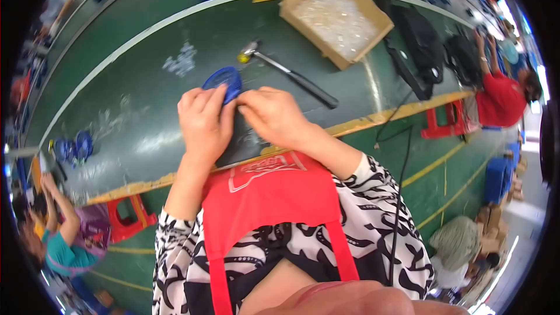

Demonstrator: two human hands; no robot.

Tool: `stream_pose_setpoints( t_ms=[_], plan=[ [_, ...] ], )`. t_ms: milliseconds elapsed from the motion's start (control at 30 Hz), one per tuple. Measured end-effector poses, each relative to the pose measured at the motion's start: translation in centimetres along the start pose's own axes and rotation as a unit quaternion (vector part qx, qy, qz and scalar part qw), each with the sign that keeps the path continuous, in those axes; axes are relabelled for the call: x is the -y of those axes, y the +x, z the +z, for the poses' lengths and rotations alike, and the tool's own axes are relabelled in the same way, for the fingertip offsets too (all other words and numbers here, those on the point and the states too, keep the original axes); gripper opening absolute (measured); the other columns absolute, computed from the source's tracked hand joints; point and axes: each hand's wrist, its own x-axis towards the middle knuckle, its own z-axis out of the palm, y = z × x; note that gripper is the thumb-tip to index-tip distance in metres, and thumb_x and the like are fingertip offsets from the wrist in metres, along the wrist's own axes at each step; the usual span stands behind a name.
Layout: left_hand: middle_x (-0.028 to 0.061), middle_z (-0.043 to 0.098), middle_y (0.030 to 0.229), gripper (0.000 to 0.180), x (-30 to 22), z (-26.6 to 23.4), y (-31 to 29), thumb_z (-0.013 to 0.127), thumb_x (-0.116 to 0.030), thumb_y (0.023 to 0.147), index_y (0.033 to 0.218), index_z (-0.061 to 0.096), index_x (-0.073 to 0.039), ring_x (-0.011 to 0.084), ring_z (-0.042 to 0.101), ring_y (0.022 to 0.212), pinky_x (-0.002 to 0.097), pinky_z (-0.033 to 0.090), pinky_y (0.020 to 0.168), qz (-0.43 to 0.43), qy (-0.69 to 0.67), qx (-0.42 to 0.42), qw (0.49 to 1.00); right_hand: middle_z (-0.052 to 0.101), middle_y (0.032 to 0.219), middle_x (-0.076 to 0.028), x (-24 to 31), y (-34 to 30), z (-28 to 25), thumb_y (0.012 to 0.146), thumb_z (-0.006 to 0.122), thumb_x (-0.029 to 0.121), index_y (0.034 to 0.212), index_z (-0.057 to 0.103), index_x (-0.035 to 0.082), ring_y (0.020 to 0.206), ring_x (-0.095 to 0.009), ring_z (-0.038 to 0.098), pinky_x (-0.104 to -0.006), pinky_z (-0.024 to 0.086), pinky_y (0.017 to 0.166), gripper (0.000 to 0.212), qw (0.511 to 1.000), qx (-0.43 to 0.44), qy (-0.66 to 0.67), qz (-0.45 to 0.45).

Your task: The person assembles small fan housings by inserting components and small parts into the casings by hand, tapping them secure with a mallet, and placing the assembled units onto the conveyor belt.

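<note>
**Blue plastic ring (234,79): probably light and stiff, best held by its rim**

We stand at a long green counter (134,140). On its far right sits an open cardboard box (310,38) of pale clear bits (335,17), with a black bag (415,38) beyond it to the right; both are well apart from our hands. A hammer (289,73) lies nearer, its head close to the ring, so it is the likeliest thing to bump.

The ring is at our fingertips, over the counter. Our left grip (204,121) pinches its near rim; whether our right grip (273,115), beside that rim, pinches anything, we cannot tell. We expect smooth, slightly slippery plastic that hard squeezing could flex. Smallest, loose clear pieces (182,60) lie past our left grip.
</note>
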Motion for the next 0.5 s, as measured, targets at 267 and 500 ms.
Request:
stream_pose_setpoints(
  t_ms=[267, 500],
  plan=[
    [0.0123, 0.065, 0.095, 0.014, -1.1, -1.1, 0.8, 0.065, 0.001, 0.084, 0.098, 0.067, 0.002, 0.0207, 0.063, 0.085, 0.029, 0.05, 0.075, -0.11, -0.225, 0.056, 0.967, 0.059, 0.074, -0.01, 1.0, 0.5, -1.9, 0.078, 0.065, 0.006, 0.087, 0.063, 0.003, 0.073, -0.03, 0.058, -0.0392, 0.049, 0.064, 0.009, 0.996, -0.046, -0.056, -0.048],
    [0.0028, 0.063, 0.087, 0.009, 0.7, 0.2, -0.5, 0.062, -0.003, 0.089, 0.091, 0.068, 0.004, 0.0109, 0.055, 0.079, 0.0222, 0.043, 0.074, -0.317, -0.459, 0.129, 0.82, 0.057, 0.07, -0.007, 0.5, 0.2, -2.1, 0.072, 0.065, 0.009, 0.075, 0.06, 0.005, 0.07, -0.026, 0.057, -0.0376, 0.047, 0.062, 0.007, 0.991, -0.044, -0.099, -0.079]
  ],
)
